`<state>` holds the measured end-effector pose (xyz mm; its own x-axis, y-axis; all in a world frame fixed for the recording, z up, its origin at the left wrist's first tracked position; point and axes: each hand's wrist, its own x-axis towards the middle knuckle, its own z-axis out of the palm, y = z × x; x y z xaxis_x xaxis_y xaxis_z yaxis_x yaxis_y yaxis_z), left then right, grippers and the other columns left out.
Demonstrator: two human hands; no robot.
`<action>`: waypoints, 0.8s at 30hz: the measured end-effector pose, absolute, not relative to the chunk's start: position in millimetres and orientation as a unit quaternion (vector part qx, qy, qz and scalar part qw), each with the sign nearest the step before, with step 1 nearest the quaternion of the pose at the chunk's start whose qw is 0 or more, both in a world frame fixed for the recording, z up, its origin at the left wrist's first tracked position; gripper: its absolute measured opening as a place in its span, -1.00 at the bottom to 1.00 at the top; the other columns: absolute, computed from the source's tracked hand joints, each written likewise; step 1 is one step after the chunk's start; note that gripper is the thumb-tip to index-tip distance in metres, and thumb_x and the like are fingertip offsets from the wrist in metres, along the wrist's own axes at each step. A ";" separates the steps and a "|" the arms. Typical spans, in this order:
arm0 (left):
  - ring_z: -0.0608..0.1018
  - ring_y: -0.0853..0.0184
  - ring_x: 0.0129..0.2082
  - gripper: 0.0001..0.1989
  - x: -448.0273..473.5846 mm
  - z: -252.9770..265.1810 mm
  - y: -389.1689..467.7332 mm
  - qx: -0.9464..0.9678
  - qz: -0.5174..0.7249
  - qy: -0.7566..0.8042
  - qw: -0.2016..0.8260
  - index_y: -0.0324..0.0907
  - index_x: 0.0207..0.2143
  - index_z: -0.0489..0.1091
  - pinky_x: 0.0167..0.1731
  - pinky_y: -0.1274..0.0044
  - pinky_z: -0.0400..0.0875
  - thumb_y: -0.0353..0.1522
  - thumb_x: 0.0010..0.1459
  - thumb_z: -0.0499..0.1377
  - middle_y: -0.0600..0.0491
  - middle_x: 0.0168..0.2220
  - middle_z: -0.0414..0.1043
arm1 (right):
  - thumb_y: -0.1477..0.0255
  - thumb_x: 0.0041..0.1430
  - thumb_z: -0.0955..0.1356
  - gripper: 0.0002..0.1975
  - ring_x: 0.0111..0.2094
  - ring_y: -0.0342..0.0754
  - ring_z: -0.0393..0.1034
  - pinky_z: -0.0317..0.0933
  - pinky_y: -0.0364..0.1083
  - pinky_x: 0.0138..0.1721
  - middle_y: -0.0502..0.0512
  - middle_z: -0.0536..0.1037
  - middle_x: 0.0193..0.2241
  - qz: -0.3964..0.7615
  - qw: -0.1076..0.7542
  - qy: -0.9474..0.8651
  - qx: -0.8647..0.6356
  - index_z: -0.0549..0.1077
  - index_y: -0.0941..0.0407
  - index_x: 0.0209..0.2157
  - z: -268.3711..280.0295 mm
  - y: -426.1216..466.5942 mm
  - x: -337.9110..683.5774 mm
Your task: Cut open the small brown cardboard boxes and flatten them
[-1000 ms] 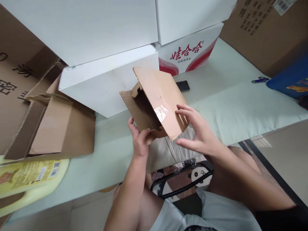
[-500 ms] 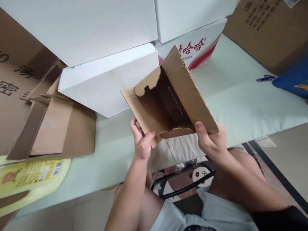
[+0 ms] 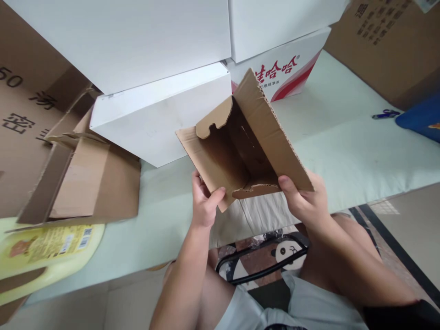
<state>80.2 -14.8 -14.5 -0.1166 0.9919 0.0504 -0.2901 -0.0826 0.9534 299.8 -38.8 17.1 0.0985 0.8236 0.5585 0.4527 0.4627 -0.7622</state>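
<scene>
A brown cardboard box (image 3: pixel 278 133) is held up over the front edge of the table, its flaps spread and its hollow inside facing me. My left hand (image 3: pixel 206 201) grips the left flap near its lower corner, thumb on the inner face. At the opposite side, my right hand (image 3: pixel 305 197) pinches the lower end of the wide right flap, with the thumb on top and the fingers behind it. Both hands' rear fingers are partly hidden by the cardboard.
White boxes (image 3: pixel 161 119) and one with red lettering (image 3: pixel 278 73) stand behind on the green-covered table (image 3: pixel 347 151). To the left are an open carton (image 3: pixel 117 183) and a yellow jug (image 3: pixel 79 256). Purple scissors (image 3: pixel 385 114) lie beside a blue container (image 3: pixel 421 119) at right.
The view has shifted slightly, so the background sits a little further right. Both hands keep the same hold on the box, and its pose is nearly unchanged.
</scene>
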 end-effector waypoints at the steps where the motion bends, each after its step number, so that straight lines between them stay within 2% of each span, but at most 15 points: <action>1: 0.58 0.24 -0.21 -0.44 80.1 -14.5 -14.8 0.410 0.612 0.430 0.522 -0.01 -0.05 0.33 -0.22 0.44 0.50 -0.32 -0.10 0.44 0.08 -0.19 0.52 | 0.25 0.40 0.32 -0.77 -0.38 0.06 0.52 0.39 0.02 -0.39 0.09 0.59 -0.39 0.176 0.551 -0.656 -0.486 0.52 0.06 -0.28 17.7 -39.1 300.4; 4: 0.58 0.25 -0.22 -0.48 80.2 -13.9 -14.8 0.407 0.613 0.433 0.520 -0.02 -0.07 0.36 -0.23 0.45 0.50 -0.31 -0.09 0.45 0.08 -0.20 0.53 | 0.27 0.40 0.33 -0.80 -0.21 0.16 0.60 0.48 0.09 -0.23 0.13 0.64 -0.27 0.193 0.540 -0.667 -0.476 0.56 0.05 -0.14 17.5 -40.5 302.5; 7: 0.57 0.25 -0.21 -0.48 80.2 -12.7 -14.7 0.407 0.610 0.435 0.522 -0.03 -0.07 0.39 -0.21 0.44 0.51 -0.32 -0.11 0.44 0.08 -0.19 0.53 | 0.27 0.39 0.33 -0.79 -0.17 0.19 0.61 0.50 0.13 -0.20 0.14 0.65 -0.24 0.200 0.532 -0.668 -0.480 0.56 0.04 -0.08 16.8 -41.9 304.1; 13: 0.58 0.24 -0.17 -0.45 79.6 -11.5 -15.1 0.407 0.607 0.437 0.524 -0.02 -0.02 0.40 -0.18 0.43 0.52 -0.34 -0.10 0.44 0.07 -0.16 0.55 | 0.28 0.38 0.34 -0.80 -0.11 0.21 0.60 0.49 0.15 -0.15 0.15 0.65 -0.23 0.214 0.520 -0.669 -0.487 0.55 0.05 -0.11 18.3 -42.6 304.2; 19: 0.58 0.25 -0.18 -0.46 79.0 -13.6 -15.6 0.401 0.610 0.442 0.522 0.00 -0.02 0.42 -0.19 0.44 0.53 -0.35 -0.10 0.44 0.08 -0.16 0.56 | 0.35 0.34 0.36 -0.84 -0.05 0.21 0.59 0.49 0.17 -0.09 0.17 0.66 -0.11 0.220 0.522 -0.672 -0.478 0.53 0.05 -0.10 19.2 -42.4 303.7; 24: 0.59 0.23 -0.11 -0.39 78.9 -15.8 -16.3 0.381 0.613 0.456 0.521 0.04 0.03 0.43 -0.12 0.42 0.53 -0.36 -0.13 0.44 0.07 -0.09 0.57 | 0.36 0.31 0.38 -0.80 0.03 0.24 0.57 0.48 0.21 0.00 0.17 0.65 -0.03 0.222 0.522 -0.675 -0.472 0.53 0.03 -0.05 19.7 -42.1 303.4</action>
